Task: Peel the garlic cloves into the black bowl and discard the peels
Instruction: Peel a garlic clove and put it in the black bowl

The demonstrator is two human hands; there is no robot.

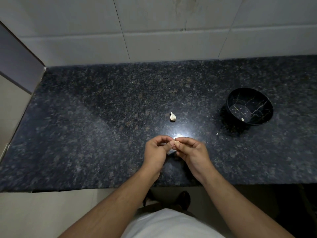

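Note:
My left hand (157, 151) and my right hand (191, 150) meet above the near part of the dark granite counter (103, 126). Between their fingertips they pinch a small garlic clove (175, 143), mostly hidden by the fingers. Farther back on the counter lies a piece of a garlic bulb (172, 116), white with a short stem. The black bowl (257, 98) with gold crack lines sits at the right, apart from both hands. One peeled clove (242, 119) lies inside it near the front wall.
A small pale scrap (217, 134) lies on the counter in front of the bowl. A tiled wall (171, 31) rises behind the counter, and a side wall (17, 66) closes the left end. The counter's front edge (103, 188) runs just under my wrists.

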